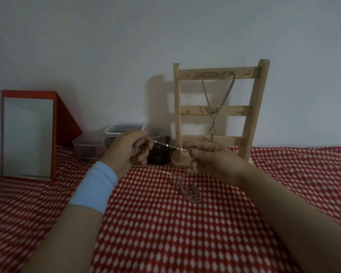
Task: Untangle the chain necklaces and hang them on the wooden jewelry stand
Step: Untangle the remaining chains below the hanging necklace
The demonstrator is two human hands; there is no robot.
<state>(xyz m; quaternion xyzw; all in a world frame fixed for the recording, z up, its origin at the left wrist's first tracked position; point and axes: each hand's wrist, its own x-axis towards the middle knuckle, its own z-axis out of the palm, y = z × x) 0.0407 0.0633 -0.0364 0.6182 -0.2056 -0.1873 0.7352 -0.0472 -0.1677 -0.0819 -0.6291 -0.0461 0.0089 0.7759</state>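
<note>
While I watch through the head camera, both hands are raised just above the cloth (165, 233) and share one thin chain (165, 145). My left hand (126, 152) has its fingers curled in and pinches the chain between thumb and forefinger. A pale blue wristband (95, 186) sits just behind it on the wrist. My right hand (211, 162) pinches the other end, thumb against forefinger. There is a small ring-like bit at that pinch that I cannot make out clearly. Between the two grips the chain runs nearly taut, sloping slightly down toward the right-hand pinch.

Below the grips and a little nearer me, a heap of chains (189, 192) lies bunched on the cloth, apart from both hands. A faint strand seems to trail from under the held span down to the heap, but it is too fine for me to be sure.

Just beyond the right-hand grip is the wooden stand (234, 110), close to the wall, its round foot partly hidden by my fingers. One necklace (207, 96) hangs from its top rail, the pendant dangling by the lowest rail, right above my right knuckles.

Beyond the left-hand grip sit plastic boxes (124, 129) and a dark box (159, 154). Far out to its left leans a red-framed mirror (28, 134).
</note>
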